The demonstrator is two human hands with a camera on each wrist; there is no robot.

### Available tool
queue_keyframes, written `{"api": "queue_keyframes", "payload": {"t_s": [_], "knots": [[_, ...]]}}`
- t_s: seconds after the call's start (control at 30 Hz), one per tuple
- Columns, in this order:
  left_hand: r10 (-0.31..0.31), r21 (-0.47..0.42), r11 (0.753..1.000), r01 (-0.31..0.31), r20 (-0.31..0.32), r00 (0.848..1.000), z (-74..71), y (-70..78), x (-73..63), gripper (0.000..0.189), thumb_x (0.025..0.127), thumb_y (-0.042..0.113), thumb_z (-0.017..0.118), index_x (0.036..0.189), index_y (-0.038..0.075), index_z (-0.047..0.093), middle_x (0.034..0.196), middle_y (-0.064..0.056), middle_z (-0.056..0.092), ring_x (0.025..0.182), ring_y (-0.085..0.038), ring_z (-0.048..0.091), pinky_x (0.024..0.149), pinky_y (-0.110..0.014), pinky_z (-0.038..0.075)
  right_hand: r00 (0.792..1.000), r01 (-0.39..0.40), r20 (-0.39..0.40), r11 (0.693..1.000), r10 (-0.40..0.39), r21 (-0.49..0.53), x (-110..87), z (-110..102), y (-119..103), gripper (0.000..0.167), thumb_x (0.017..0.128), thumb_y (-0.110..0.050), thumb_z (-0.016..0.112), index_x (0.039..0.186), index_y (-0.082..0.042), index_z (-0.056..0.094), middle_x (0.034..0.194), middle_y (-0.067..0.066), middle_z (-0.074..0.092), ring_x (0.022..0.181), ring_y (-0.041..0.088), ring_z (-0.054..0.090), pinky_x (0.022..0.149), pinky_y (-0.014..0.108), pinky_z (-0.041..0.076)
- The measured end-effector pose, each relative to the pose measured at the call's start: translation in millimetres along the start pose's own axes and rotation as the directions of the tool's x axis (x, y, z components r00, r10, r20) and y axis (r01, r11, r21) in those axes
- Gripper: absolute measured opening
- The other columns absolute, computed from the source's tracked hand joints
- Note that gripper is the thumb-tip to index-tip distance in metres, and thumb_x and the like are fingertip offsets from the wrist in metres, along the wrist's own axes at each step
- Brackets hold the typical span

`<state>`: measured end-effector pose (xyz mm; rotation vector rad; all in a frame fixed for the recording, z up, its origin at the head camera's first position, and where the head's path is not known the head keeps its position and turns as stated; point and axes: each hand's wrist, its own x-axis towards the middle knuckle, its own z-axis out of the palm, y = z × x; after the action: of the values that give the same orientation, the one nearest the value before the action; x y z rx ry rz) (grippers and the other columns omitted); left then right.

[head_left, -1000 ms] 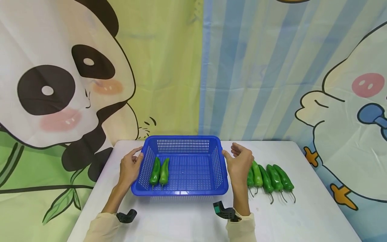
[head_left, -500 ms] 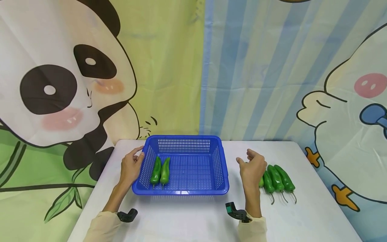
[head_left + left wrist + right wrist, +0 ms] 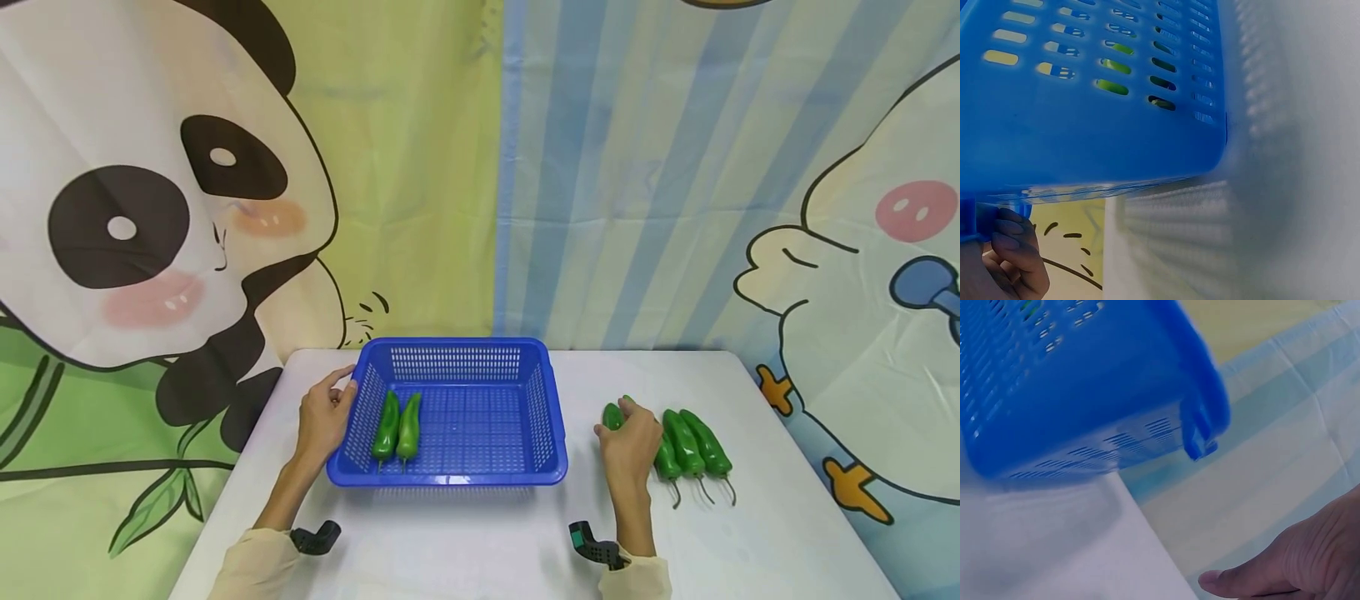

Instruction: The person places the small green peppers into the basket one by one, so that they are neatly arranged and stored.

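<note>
My left hand (image 3: 324,423) grips the left rim of a blue plastic basket (image 3: 450,480), the fingertips (image 3: 1013,240) curled up under the rim in the left wrist view. Two green chili peppers (image 3: 386,429) lie side by side in the basket's left part, stems toward me. To the right of the basket, my right hand (image 3: 632,443) is over the left end of a row of green chili peppers (image 3: 705,444), thumb and fingers spread apart. It partly covers the peppers there; the tip of one green pepper (image 3: 612,416) shows beyond the thumb. In the right wrist view the thumb (image 3: 1229,581) is straight.
The white table (image 3: 465,546) carries the basket and the loose peppers. A cloth backdrop (image 3: 420,167) with a panda and a bird print hangs right behind the table's back edge. A dark wrist camera (image 3: 596,546) sits on each wrist.
My right hand has left the basket's right side, moved right, and lowered over the loose peppers. The left hand and the basket have stayed in place.
</note>
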<state>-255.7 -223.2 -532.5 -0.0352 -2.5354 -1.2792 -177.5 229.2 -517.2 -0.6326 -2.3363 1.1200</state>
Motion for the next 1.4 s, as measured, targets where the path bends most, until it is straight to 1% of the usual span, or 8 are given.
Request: {"api": "queue_keyframes", "payload": {"t_s": [0.13,0.33,0.77,0.9,1.07,1.13,1.27,1.4], "knots": [[0.001,-0.001,1.000,-0.001,-0.006,1.000,-0.1,0.3,-0.4,0.039,0.111,0.014,0.061,0.147,0.001,0.066,0.062,-0.004,0.059,0.054,-0.013,0.051,0.051,-0.026,0.037,1.000,-0.004,0.002,1.000,0.004,-0.029,-1.2,3,7,0.059,0.079,0.013,0.087,0.135,0.015,0.068,0.136,0.037,0.067,0.134,0.057,0.060,0.116,0.065,0.046],[-0.014,-0.012,1.000,0.014,0.007,1.000,0.3,0.1,-0.6,0.040,0.112,0.016,0.060,0.149,0.002,0.064,0.063,-0.005,0.061,0.055,-0.013,0.054,0.051,-0.025,0.040,1.000,-0.001,0.000,0.999,0.001,-0.044,-1.1,4,15,0.058,0.079,0.013,0.087,0.134,0.014,0.069,0.135,0.037,0.067,0.134,0.058,0.060,0.117,0.066,0.045],[-0.015,-0.010,1.000,0.015,0.005,1.000,0.4,0.8,-2.2,0.040,0.112,0.016,0.060,0.149,0.001,0.064,0.061,-0.004,0.060,0.053,-0.013,0.051,0.050,-0.025,0.037,1.000,-0.024,0.009,0.996,0.025,-0.080,-0.5,10,26,0.059,0.077,0.013,0.086,0.134,0.016,0.068,0.133,0.040,0.067,0.125,0.062,0.063,0.108,0.069,0.049],[-0.010,-0.014,1.000,0.010,0.004,1.000,0.6,1.0,-1.2,0.040,0.112,0.016,0.060,0.149,0.001,0.064,0.061,-0.005,0.060,0.053,-0.013,0.052,0.050,-0.025,0.037,1.000,-0.009,0.029,0.993,0.012,-0.114,-0.9,13,28,0.059,0.078,0.010,0.086,0.134,0.016,0.068,0.132,0.040,0.068,0.121,0.062,0.065,0.104,0.070,0.050],[-0.017,-0.011,1.000,0.017,0.010,1.000,1.2,0.6,-0.2,0.040,0.112,0.017,0.060,0.150,0.002,0.064,0.062,-0.005,0.060,0.054,-0.013,0.052,0.050,-0.026,0.038,0.998,0.019,0.060,0.985,-0.009,-0.173,-2.1,19,30,0.060,0.076,0.007,0.087,0.133,0.015,0.069,0.130,0.039,0.069,0.121,0.059,0.066,0.103,0.067,0.050],[-0.023,-0.012,1.000,0.023,0.014,1.000,1.4,0.4,-0.3,0.040,0.113,0.017,0.060,0.150,0.002,0.064,0.063,-0.006,0.061,0.055,-0.013,0.052,0.050,-0.025,0.038,0.998,0.017,0.070,0.984,-0.004,-0.179,-3.3,21,31,0.060,0.076,0.007,0.087,0.133,0.015,0.069,0.128,0.039,0.070,0.118,0.057,0.067,0.100,0.065,0.051],[-0.023,-0.012,1.000,0.023,0.013,1.000,1.7,0.8,-0.7,0.040,0.113,0.017,0.060,0.150,0.002,0.064,0.064,-0.007,0.062,0.055,-0.014,0.053,0.051,-0.026,0.039,0.998,0.018,0.067,0.985,-0.007,-0.173,-4.6,24,32,0.056,0.079,0.007,0.083,0.132,0.015,0.069,0.126,0.040,0.071,0.112,0.057,0.069,0.095,0.065,0.052],[-0.021,-0.006,1.000,0.021,0.013,1.000,1.0,0.7,-1.0,0.040,0.113,0.017,0.060,0.150,0.002,0.064,0.064,-0.007,0.062,0.055,-0.014,0.053,0.051,-0.026,0.039,0.999,0.023,0.049,0.988,-0.016,-0.154,-5.8,26,34,0.049,0.082,0.007,0.079,0.130,0.016,0.070,0.124,0.040,0.071,0.112,0.058,0.069,0.095,0.065,0.052]]}}
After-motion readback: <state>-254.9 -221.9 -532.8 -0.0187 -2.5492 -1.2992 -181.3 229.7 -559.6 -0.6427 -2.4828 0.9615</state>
